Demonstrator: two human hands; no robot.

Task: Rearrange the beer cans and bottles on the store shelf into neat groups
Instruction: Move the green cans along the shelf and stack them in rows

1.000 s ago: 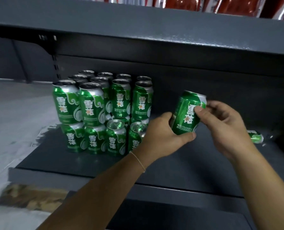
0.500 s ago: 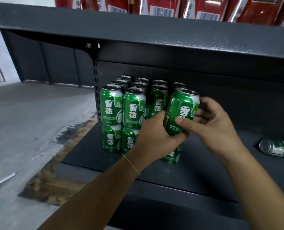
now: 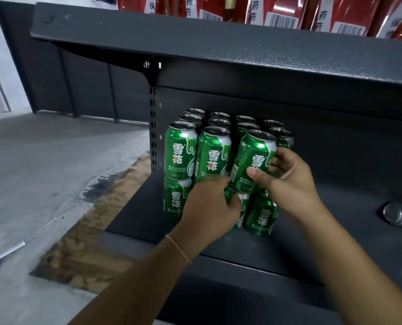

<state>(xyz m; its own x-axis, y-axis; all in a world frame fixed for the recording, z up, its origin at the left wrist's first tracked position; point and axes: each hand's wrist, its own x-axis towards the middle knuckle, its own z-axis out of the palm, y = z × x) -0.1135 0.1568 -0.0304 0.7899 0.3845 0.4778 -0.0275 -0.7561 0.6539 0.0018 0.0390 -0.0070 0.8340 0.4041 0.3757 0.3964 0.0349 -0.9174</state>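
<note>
Head view. A two-tier block of green beer cans (image 3: 196,158) stood at the left end of the dark shelf board (image 3: 324,207), hard against the slotted upright (image 3: 152,127). The right hand (image 3: 289,184) gripped a tilted can (image 3: 252,160) at the front right of the upper tier, thumb across the printed face and fingers curled round the far side. That can leaned with its top toward 1 o'clock, its base over the lower tier; whether it was fully seated could not be told. The left hand (image 3: 212,205), at 7 o'clock from the tilted can, curled over the top of a lower-tier can (image 3: 237,202); a thin cord (image 3: 178,248) circled its wrist. Just beside it, at 5 o'clock from the tilted can, a front lower can (image 3: 261,214) stood upright. Well apart, at 3 o'clock on the same board, a lone can (image 3: 400,215) lay on its side, its end toward the camera. Red packages (image 3: 277,10) with barcodes lined the upper shelf (image 3: 218,45) at 12 o'clock. Grey floor (image 3: 42,172) lay at 9 o'clock.
</note>
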